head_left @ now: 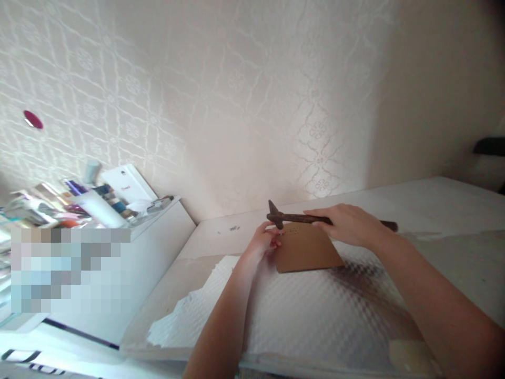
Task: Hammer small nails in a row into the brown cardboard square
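My right hand point(347, 223) is wrapped round the dark handle of a hammer point(303, 217). Its rusty-looking head is just above the fingertips of my left hand point(265, 239). Those fingers are closed in a pinch at the far left corner of a brown board point(310, 252), on a small pale pin-like piece point(280, 232) under the hammer head. Small dark dots, holes or nail heads, run across the board's far part; I cannot tell which. The board lies on a white quilted-looking sheet point(300, 310).
Several small dark bits, perhaps nails, lie on the light table point(197, 243) left of my hand. Further left, a white cabinet point(158, 252) holds bottles, tubes and a white box point(128, 184). A patterned wall point(236, 131) stands behind the table.
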`<state>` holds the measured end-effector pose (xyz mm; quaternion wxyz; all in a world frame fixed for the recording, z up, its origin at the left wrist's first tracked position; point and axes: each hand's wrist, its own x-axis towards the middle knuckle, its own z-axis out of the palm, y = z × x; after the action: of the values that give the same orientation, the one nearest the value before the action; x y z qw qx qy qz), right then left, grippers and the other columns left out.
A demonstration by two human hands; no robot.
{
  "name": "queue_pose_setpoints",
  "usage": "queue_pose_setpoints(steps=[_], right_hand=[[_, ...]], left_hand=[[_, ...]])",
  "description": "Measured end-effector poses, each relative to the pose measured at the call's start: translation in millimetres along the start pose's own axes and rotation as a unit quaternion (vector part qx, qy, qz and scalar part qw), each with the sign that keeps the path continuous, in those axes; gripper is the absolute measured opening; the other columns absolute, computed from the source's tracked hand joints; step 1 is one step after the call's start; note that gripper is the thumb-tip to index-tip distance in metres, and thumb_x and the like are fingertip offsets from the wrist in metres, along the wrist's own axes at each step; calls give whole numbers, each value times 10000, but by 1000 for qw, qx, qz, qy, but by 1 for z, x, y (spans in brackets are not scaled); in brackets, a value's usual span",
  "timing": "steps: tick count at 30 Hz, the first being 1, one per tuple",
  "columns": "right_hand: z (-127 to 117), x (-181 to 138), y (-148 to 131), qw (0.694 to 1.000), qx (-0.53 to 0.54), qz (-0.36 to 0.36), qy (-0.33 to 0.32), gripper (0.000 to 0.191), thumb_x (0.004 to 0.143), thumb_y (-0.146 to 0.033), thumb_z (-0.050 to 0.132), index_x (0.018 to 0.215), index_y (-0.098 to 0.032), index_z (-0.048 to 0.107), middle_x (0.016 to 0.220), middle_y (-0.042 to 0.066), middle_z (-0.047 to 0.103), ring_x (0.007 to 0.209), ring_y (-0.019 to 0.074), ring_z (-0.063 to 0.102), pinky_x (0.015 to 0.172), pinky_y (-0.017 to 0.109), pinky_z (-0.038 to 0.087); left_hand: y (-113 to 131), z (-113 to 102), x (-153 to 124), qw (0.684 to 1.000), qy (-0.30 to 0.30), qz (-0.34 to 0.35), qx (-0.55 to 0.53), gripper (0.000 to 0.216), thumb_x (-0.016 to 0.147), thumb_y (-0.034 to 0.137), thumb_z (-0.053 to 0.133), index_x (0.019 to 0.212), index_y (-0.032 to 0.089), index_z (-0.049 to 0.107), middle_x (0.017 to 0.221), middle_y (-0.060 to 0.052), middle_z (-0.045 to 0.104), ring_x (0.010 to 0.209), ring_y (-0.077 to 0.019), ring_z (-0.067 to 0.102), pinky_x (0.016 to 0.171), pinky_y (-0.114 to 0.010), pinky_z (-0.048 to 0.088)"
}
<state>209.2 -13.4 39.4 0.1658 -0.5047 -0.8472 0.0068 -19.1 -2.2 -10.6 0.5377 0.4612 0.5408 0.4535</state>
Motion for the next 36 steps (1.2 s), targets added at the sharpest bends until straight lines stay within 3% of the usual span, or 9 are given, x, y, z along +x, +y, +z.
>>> queue_pose_setpoints(steps=[15,23,28,36], right_hand=[[3,0,1,1000,2,2,3,406,856,-356,432,1236,-351,574,1032,46,694,884,259,647,715,357,472],[0,0,0,1000,2,0,5,435,859,-358,416,1276,-337,539,1056,49,688,900,261,645,719,358,472],[1,-1,-1,1000,6,2,-3,410,851,-357,433,1236,-347,575,1034,41,695,875,250,648,716,351,475],[1,0,0,1000,2,-2,-3,433,861,-366,409,1273,-345,541,1063,48,686,906,267,644,710,361,471]], left_hand=[[1,0,-2,1000,6,2,7,211,756,85,580,956,154,579,742,-35,649,457,-51,512,434,-157,328],[3,1,-4,1000,8,-4,1,234,745,78,578,965,158,576,818,-52,666,444,-44,503,434,-169,333],[4,2,-4,1000,7,9,8,232,737,73,571,956,146,593,722,-28,636,445,-51,503,431,-170,325],[4,2,-4,1000,2,8,13,233,737,58,548,947,153,587,799,-46,662,452,-47,503,440,-172,329]])
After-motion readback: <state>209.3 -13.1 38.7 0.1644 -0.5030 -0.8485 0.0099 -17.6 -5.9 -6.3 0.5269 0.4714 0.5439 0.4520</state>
